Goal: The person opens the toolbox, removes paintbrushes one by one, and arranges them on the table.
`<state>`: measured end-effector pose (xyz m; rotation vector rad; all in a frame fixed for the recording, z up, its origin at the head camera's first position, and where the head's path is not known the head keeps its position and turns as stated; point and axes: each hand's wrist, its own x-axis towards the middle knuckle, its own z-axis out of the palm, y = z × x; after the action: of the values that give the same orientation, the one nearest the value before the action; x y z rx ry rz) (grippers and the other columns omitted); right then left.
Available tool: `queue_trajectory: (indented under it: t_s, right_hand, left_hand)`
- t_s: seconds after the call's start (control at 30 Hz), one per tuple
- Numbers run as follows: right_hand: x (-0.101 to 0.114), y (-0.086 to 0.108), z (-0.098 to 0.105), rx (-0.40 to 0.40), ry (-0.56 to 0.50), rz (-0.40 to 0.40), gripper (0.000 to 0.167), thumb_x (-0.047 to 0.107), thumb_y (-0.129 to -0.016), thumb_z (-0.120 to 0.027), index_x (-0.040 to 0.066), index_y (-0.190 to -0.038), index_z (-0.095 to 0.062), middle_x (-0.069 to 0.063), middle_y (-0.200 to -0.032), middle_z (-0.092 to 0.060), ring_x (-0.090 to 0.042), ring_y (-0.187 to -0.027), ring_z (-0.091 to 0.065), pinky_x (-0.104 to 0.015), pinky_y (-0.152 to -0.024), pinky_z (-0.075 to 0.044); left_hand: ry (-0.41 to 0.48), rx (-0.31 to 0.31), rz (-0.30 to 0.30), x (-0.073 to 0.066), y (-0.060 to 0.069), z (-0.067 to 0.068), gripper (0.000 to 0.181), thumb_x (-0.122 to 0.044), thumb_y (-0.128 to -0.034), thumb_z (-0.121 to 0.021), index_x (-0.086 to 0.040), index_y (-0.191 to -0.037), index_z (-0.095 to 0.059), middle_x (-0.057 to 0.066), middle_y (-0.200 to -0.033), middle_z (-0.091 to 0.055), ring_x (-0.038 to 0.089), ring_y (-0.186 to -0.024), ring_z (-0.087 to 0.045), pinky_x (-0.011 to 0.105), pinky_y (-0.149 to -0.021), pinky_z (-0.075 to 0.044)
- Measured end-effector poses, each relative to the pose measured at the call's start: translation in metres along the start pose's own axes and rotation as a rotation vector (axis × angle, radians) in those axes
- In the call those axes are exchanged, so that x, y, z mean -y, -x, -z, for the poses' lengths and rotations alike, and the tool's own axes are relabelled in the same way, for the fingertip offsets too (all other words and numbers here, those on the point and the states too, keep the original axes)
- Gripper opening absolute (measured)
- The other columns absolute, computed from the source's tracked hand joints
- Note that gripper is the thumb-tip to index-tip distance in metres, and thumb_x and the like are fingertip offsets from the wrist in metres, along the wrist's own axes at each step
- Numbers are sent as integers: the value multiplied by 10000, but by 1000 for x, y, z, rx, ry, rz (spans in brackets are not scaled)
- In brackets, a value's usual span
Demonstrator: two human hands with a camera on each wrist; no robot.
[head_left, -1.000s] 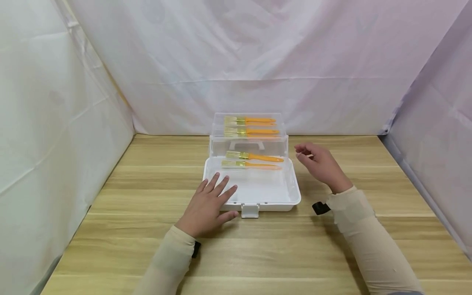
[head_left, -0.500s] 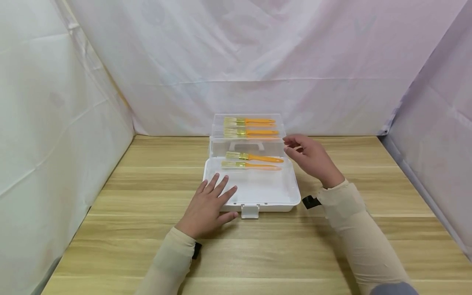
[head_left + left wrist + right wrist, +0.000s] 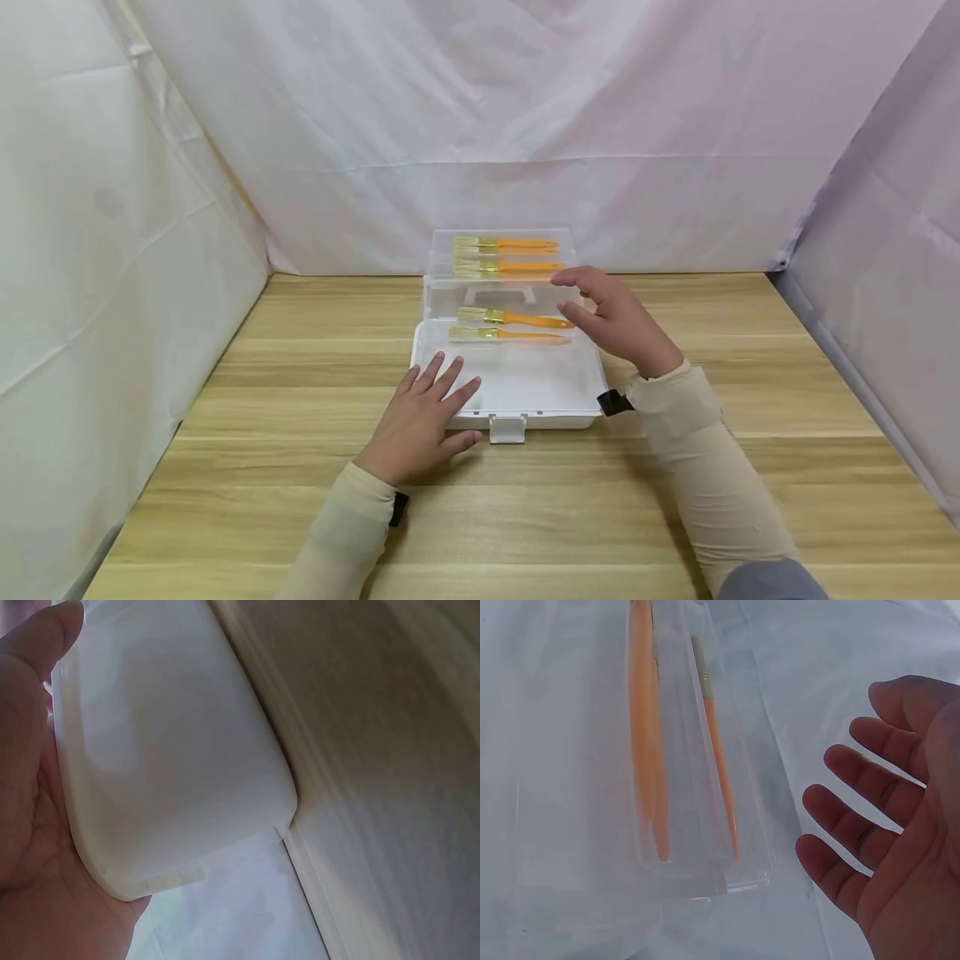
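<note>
- White cloth backdrop (image 3: 510, 108): hangs behind and to both sides of the white plastic storage case (image 3: 528, 382).
- Wood-grain tabletop (image 3: 285, 400): extends under and around the case.
- Storage case: open; clear upper section (image 3: 438, 302) stands behind its white base.
- Left hand (image 3: 420, 425): fingers straight, spread over the case's front left corner; palm against its rim.
- Right hand (image 3: 622, 321): at the case's rear right side, well apart from left; fingers slightly bent, thumb clear of fingertips. Contact with brushes: cannot tell from head view.
- Orange-handled paintbrushes (image 3: 536, 320): lie crosswise in the case, bristles toward its left; count uncertain, possible reflections.
- Latch (image 3: 507, 429): middle of the case's front edge.
</note>
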<state>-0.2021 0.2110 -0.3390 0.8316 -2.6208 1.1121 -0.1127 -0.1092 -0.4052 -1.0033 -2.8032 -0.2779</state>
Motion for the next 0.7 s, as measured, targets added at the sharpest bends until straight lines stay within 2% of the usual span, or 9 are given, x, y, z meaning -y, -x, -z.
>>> queue_trajectory:
  t_s: [0.23, 0.7]
  right_hand:
    - [3, -8, 0, 43, 52, 28, 404, 180, -976, -651, 98, -1364, -571, -68, -1397, -542, -273, -1277, -501, -526, -1000, -439]
    - [-4, -21, -12, 66, 111, -13, 402, 178, -955, -680, 109, -1343, -599, -60, -1378, -562, -265, -1225, -524, -498, -978, -463]
  left_hand:
    - [-4, 14, 9, 0, 0, 1, 703, -582, -913, -613, -201, -1490, -485, 126, -1575, -344, 372, -1478, -208, 573, -1160, -189]
    - [-8, 0, 8, -1, 0, 1, 689, -564, -913, -625, -199, -1482, -495, 124, -1564, -366, 363, -1475, -224, 566, -1161, -194]
